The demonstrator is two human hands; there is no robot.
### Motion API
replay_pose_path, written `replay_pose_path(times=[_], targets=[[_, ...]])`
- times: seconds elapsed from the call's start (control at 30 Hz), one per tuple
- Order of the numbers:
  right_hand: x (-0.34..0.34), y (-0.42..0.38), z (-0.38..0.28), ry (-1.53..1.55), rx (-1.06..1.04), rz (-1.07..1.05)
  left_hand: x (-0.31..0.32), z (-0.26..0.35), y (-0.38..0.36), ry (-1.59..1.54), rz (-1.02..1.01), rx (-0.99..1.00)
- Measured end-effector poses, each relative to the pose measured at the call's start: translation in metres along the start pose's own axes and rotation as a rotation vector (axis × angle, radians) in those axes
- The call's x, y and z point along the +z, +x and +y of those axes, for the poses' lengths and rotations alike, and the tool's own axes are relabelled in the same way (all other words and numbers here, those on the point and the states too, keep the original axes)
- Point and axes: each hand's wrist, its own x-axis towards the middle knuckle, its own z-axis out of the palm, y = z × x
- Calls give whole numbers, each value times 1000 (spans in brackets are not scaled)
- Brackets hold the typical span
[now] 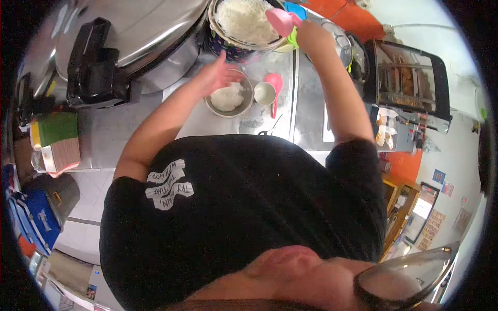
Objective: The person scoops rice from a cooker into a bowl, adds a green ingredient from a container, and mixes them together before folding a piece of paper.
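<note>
My right hand point(315, 39) is closed around the handle of a pink scoop point(280, 22), which is at the right rim of a dark patterned tub point(244, 54). White flour-like powder point(244, 20) fills much of that tub. My left hand point(220, 75) is open, fingers spread, above the rim of a metal bowl point(248, 103). More white powder point(227, 97) lies in the bowl. Just right of the bowl stands a pale cup point(265, 93), with a second pink scoop point(274, 82) beside it.
A large metal cooker point(150, 36) with a black handle point(96, 67) takes up the counter's left. Blue point(295, 10) and green point(292, 39) items sit near the tub. A glass display case point(407, 78) stands at right. Boxes point(57, 140) are at the left edge.
</note>
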Motion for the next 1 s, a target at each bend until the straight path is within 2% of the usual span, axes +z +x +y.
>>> replay_pose_path(times=[0.03,0.07,0.13,0.17,0.23,0.27,0.33,0.37,0.43,0.6,0.7,0.77,0.83,0.9,0.97,1.0], targets=[[-26,-4,-23,-9,-49,-56,5,12,6,-177,-153,-82],[-18,2,-26,-10,-47,-58,14,19,10,-179,-155,-83],[2,22,-32,-89,-178,-55,24,29,15,-550,-221,-46],[7,32,-36,-117,-224,-55,22,28,21,-555,-223,-45],[9,53,-42,-108,-109,-290,14,26,37,-715,-231,21],[14,62,-37,-117,-112,-294,11,23,40,-723,-236,23],[35,71,-17,-148,-378,-354,8,18,47,-704,-301,40],[46,71,-16,-160,-382,-361,11,20,45,-716,-307,45],[65,72,-20,-48,-379,-208,13,24,39,-680,-294,5],[79,88,-25,27,-405,-182,3,23,42,-675,-360,-15],[75,96,-29,-11,-485,-240,6,26,38,-660,-357,-31],[71,111,-32,-125,-574,-412,10,32,36,-652,-341,-28],[94,136,-24,-75,-523,-475,12,33,35,-638,-307,-45],[86,147,-26,-31,-485,-525,15,34,35,-612,-269,-43],[48,146,-39,-180,-432,-764,13,32,38,-595,-246,-43],[62,159,-29,-154,-508,-745,10,31,39,-588,-234,-11]])
